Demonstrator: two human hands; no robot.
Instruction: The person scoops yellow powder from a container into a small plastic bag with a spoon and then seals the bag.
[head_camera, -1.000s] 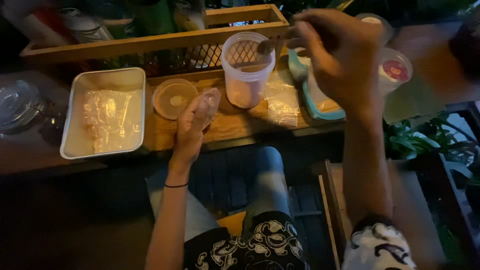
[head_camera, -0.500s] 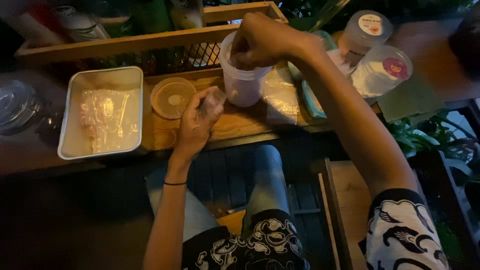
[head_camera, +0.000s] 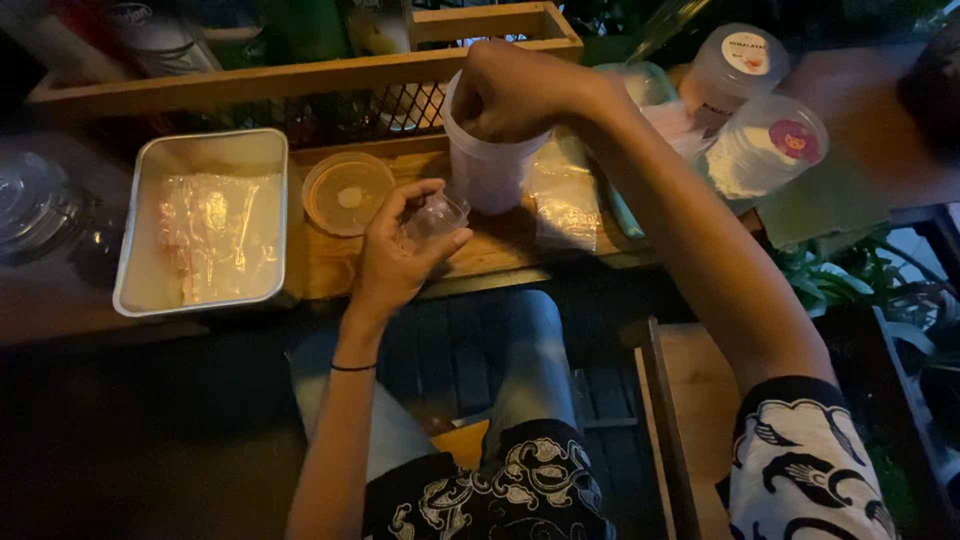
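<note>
Left hand (head_camera: 400, 250) pinching small clear plastic bag (head_camera: 437, 213), held open just near side of tall clear tub (head_camera: 487, 165). Right hand (head_camera: 510, 92) closed in a fist over tub's mouth, contents of grip hidden. Tub standing on wooden board (head_camera: 330, 265). Orange lid (head_camera: 347, 193) left of tub. White tray (head_camera: 205, 225) of bags far left. Lidded jars (head_camera: 765, 145) right.
</note>
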